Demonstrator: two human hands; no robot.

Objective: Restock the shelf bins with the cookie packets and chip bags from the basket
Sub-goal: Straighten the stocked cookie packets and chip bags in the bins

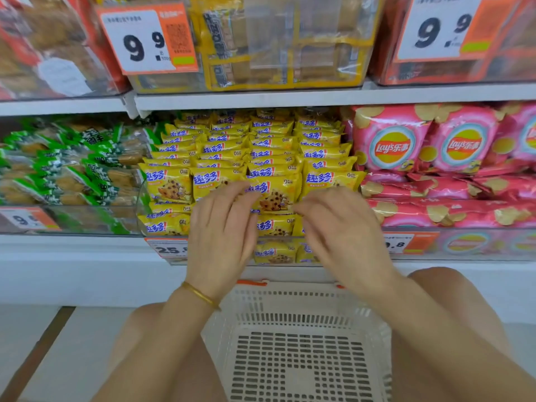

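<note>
A white slotted basket (301,338) is sitting on the floor between the person's knees. Both forearms are reaching up over it. The left hand (223,227), a gold bracelet (200,294) at its wrist, is pinching the left edge of a yellow cookie packet (274,197) with curled fingers. The right hand (342,227) is bending its fingers loosely, tips touching the packet's lower right corner — whether pinching, I cannot tell. The packet is lying at the front edge of the clear cookie bin (139,216) — pink Lay's chip bags (391,146) are lying just right.
</note>
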